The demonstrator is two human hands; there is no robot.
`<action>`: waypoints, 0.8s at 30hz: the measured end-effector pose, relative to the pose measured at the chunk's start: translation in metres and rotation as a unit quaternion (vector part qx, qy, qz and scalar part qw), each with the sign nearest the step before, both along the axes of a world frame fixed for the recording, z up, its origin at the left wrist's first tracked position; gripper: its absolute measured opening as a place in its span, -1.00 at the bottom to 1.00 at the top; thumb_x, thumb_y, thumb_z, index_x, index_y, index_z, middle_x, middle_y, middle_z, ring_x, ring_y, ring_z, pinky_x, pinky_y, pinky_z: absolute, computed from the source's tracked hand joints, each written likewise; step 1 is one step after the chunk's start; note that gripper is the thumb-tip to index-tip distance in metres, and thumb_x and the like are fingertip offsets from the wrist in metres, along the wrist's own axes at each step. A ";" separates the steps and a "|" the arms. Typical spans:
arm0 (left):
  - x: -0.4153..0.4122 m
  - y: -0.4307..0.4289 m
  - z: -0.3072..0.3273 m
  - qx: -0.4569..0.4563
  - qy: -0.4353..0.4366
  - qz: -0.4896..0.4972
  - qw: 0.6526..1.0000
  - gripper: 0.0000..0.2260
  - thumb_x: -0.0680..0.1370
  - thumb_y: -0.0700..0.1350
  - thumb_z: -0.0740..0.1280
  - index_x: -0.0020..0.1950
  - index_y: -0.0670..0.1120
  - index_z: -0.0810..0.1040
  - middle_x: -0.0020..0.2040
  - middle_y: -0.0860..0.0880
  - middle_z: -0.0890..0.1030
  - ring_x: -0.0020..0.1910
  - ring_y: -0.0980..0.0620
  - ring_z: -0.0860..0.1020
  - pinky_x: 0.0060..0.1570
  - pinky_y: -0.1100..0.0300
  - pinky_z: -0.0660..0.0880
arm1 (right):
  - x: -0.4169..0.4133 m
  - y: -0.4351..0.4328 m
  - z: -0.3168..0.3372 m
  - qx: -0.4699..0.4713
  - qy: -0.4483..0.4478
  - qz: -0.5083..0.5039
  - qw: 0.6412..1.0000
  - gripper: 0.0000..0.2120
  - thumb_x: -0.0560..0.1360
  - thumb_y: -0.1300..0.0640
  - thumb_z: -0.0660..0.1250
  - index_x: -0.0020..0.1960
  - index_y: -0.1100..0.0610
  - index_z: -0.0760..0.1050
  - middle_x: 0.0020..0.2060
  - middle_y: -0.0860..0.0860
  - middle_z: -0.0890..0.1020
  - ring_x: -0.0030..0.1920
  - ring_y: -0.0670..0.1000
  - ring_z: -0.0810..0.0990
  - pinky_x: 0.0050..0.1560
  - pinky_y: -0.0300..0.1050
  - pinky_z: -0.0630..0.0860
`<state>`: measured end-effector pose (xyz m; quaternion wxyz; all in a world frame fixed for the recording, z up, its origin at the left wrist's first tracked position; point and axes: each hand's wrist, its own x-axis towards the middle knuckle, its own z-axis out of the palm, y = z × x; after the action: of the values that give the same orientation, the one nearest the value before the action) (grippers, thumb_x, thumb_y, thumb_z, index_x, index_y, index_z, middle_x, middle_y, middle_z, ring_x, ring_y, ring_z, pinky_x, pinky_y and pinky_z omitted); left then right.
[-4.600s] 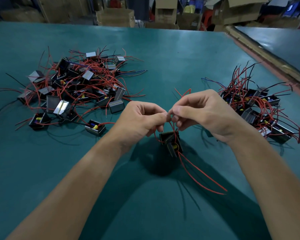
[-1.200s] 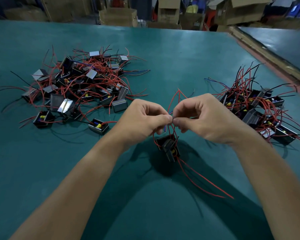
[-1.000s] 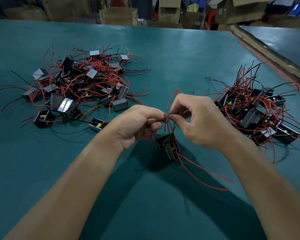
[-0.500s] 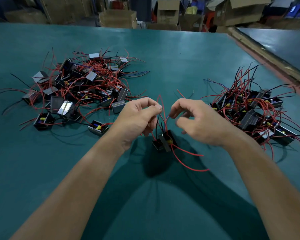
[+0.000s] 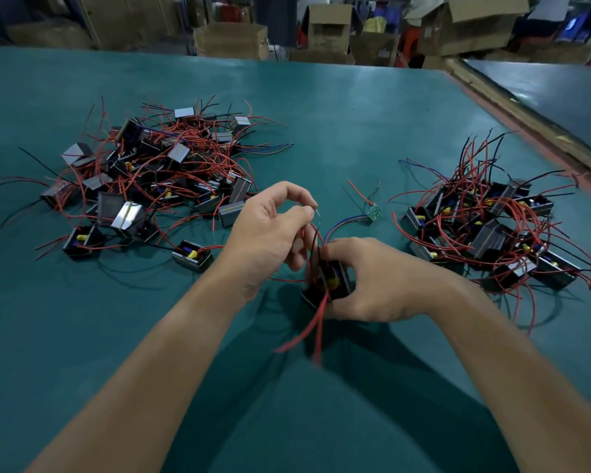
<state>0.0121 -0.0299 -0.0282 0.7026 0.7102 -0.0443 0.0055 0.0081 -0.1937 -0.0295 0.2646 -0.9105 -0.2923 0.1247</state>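
A small black box module [image 5: 331, 285] with a yellow part inside and red wires sits on the green table, just in front of me. My right hand [image 5: 372, 281] grips it from the right with curled fingers. My left hand [image 5: 270, 233] is raised to its left and pinches the end of a red wire [image 5: 309, 213] between thumb and forefinger. More red wires [image 5: 307, 332] trail from the module toward me. A blue wire runs from it to a tiny green circuit board [image 5: 374, 212] lying on the table.
A large heap of similar black and silver modules with red wires [image 5: 144, 186] lies at the left. A smaller heap [image 5: 492, 230] lies at the right. The table's right edge [image 5: 526, 117] runs diagonally; cardboard boxes [image 5: 232, 39] stand beyond the far edge.
My hands have parted from the shared pinch. My right hand dropped down and took hold of the module. My left hand keeps the wire end raised. The small green board now shows on the table.
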 end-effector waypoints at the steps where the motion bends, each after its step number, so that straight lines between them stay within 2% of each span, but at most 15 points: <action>1: 0.000 0.000 0.000 0.006 -0.013 0.014 1.000 -0.90 0.59 -0.29 0.25 -0.08 -0.12 0.47 -0.48 -0.03 0.56 -0.65 0.05 0.35 -0.61 0.32 0.31 | 0.001 -0.001 0.000 0.009 -0.006 -0.015 1.000 -0.82 0.34 0.04 0.50 -0.14 -0.01 0.52 -0.29 -0.05 0.60 -0.26 -0.04 0.55 -0.19 -0.12 0.53; 4: 0.002 0.001 -0.002 0.019 -0.048 0.067 0.996 -0.94 0.57 -0.24 0.32 -0.08 -0.11 0.50 -0.41 -0.02 0.61 -0.64 0.05 0.37 -0.56 0.30 0.33 | 0.006 -0.007 0.002 0.000 -0.023 -0.049 0.999 -0.83 0.33 0.09 0.49 -0.18 -0.01 0.51 -0.34 -0.06 0.61 -0.29 -0.02 0.56 -0.19 -0.03 0.56; 6: 0.003 0.002 -0.002 0.023 -0.054 0.100 0.993 -0.94 0.57 -0.17 0.34 -0.10 -0.10 0.51 -0.34 -0.02 0.64 -0.60 0.04 0.41 -0.53 0.26 0.37 | 0.008 -0.011 0.004 -0.007 -0.029 -0.065 0.997 -0.83 0.32 0.04 0.50 -0.18 0.00 0.53 -0.34 -0.05 0.63 -0.29 -0.02 0.59 -0.21 -0.01 0.57; 8: 0.005 0.004 -0.003 0.031 -0.060 0.137 0.988 -0.90 0.56 -0.14 0.36 -0.15 -0.07 0.52 -0.23 -0.09 0.65 -0.52 0.03 0.45 -0.53 0.28 0.38 | 0.011 -0.014 0.007 0.051 -0.085 -0.111 0.989 -0.80 0.31 0.00 0.51 -0.17 0.04 0.54 -0.33 -0.05 0.63 -0.29 0.00 0.60 -0.22 -0.03 0.57; 9: 0.006 0.004 -0.003 0.035 -0.062 0.154 0.986 -0.88 0.56 -0.14 0.36 -0.18 -0.06 0.52 -0.20 -0.14 0.64 -0.48 0.04 0.45 -0.54 0.29 0.38 | 0.014 -0.017 0.009 0.102 -0.130 -0.161 0.973 -0.79 0.32 0.03 0.51 -0.14 0.05 0.54 -0.31 -0.05 0.64 -0.27 0.01 0.60 -0.19 -0.04 0.58; 11: 0.008 0.006 -0.003 0.037 -0.063 0.173 0.982 -0.85 0.56 -0.14 0.35 -0.21 -0.05 0.51 -0.20 -0.13 0.60 -0.48 0.07 0.44 -0.53 0.30 0.37 | 0.021 -0.026 0.016 0.183 -0.224 -0.308 0.906 -0.75 0.33 0.06 0.52 -0.04 0.02 0.55 -0.23 -0.09 0.64 -0.20 0.02 0.62 -0.10 -0.05 0.59; 13: 0.009 0.008 -0.002 0.034 -0.059 0.175 0.982 -0.83 0.58 -0.15 0.33 -0.22 -0.06 0.50 -0.25 -0.07 0.59 -0.53 0.10 0.42 -0.52 0.30 0.36 | 0.029 -0.041 0.021 0.199 -0.282 -0.452 0.823 -0.60 0.35 0.06 0.49 0.14 0.06 0.48 -0.09 -0.04 0.61 -0.07 0.09 0.62 0.01 -0.01 0.57; 14: 0.009 0.008 -0.003 0.033 -0.057 0.173 0.983 -0.83 0.58 -0.16 0.33 -0.22 -0.06 0.50 -0.27 -0.04 0.58 -0.55 0.11 0.41 -0.53 0.30 0.36 | 0.032 -0.050 0.023 0.188 -0.290 -0.502 0.793 -0.52 0.35 0.08 0.48 0.21 0.10 0.41 0.00 0.02 0.58 -0.03 0.11 0.59 0.04 0.01 0.53; 15: 0.009 0.008 -0.002 0.033 -0.055 0.170 0.983 -0.83 0.58 -0.16 0.33 -0.22 -0.05 0.50 -0.29 -0.02 0.58 -0.56 0.12 0.41 -0.54 0.30 0.35 | 0.035 -0.058 0.023 0.176 -0.285 -0.538 0.774 -0.43 0.34 0.11 0.47 0.28 0.13 0.35 0.11 0.09 0.54 0.00 0.11 0.54 0.08 -0.01 0.49; 17: 0.008 0.007 -0.003 0.036 -0.052 0.163 0.985 -0.85 0.57 -0.16 0.33 -0.20 -0.04 0.50 -0.30 0.01 0.58 -0.56 0.12 0.41 -0.55 0.32 0.36 | 0.038 -0.067 0.024 0.160 -0.267 -0.571 0.760 -0.31 0.34 0.11 0.46 0.40 0.15 0.27 0.28 0.17 0.39 -0.03 0.07 0.42 0.13 -0.06 0.43; 19: 0.008 0.006 -0.003 0.040 -0.049 0.155 0.986 -0.86 0.57 -0.15 0.34 -0.19 -0.05 0.51 -0.29 0.00 0.59 -0.55 0.10 0.42 -0.55 0.32 0.36 | 0.037 -0.068 0.026 0.167 -0.284 -0.571 0.752 -0.34 0.35 0.05 0.42 0.41 0.13 0.32 0.32 0.17 0.32 0.01 0.08 0.43 0.18 -0.11 0.42; 21: 0.008 0.007 -0.004 0.042 -0.047 0.147 0.987 -0.87 0.56 -0.15 0.35 -0.19 -0.06 0.52 -0.30 -0.03 0.60 -0.54 0.11 0.42 -0.56 0.33 0.35 | 0.036 -0.065 0.028 0.202 -0.344 -0.563 0.724 -0.46 0.35 0.02 0.34 0.30 0.14 0.46 0.23 0.11 0.35 0.14 0.09 0.47 0.21 -0.16 0.42; 22: 0.008 0.007 -0.004 0.041 -0.047 0.142 0.988 -0.87 0.56 -0.16 0.35 -0.19 -0.06 0.52 -0.31 -0.03 0.59 -0.54 0.12 0.42 -0.56 0.33 0.34 | 0.035 -0.063 0.028 0.224 -0.366 -0.556 0.712 -0.54 0.34 0.02 0.30 0.21 0.13 0.51 0.16 0.06 0.38 0.14 0.09 0.50 0.20 -0.13 0.46; 23: 0.008 0.007 -0.004 0.040 -0.047 0.137 0.989 -0.87 0.56 -0.17 0.35 -0.19 -0.07 0.52 -0.33 -0.02 0.59 -0.55 0.14 0.42 -0.57 0.34 0.34 | 0.035 -0.061 0.029 0.246 -0.372 -0.540 0.714 -0.63 0.34 0.03 0.28 0.11 0.12 0.54 0.08 0.01 0.44 0.07 0.08 0.55 0.15 -0.04 0.51; 24: 0.008 0.007 -0.005 0.042 -0.046 0.132 0.989 -0.87 0.56 -0.18 0.35 -0.19 -0.07 0.52 -0.36 -0.01 0.58 -0.56 0.16 0.42 -0.58 0.34 0.33 | 0.035 -0.059 0.029 0.264 -0.364 -0.514 0.731 -0.71 0.35 0.06 0.27 0.03 0.11 0.57 -0.02 -0.03 0.52 -0.05 0.06 0.59 0.06 0.03 0.55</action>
<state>0.0199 -0.0233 -0.0329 0.6627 0.7374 0.0174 0.1293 0.0426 -0.2524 -0.0006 0.3917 -0.7908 0.1251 -0.4534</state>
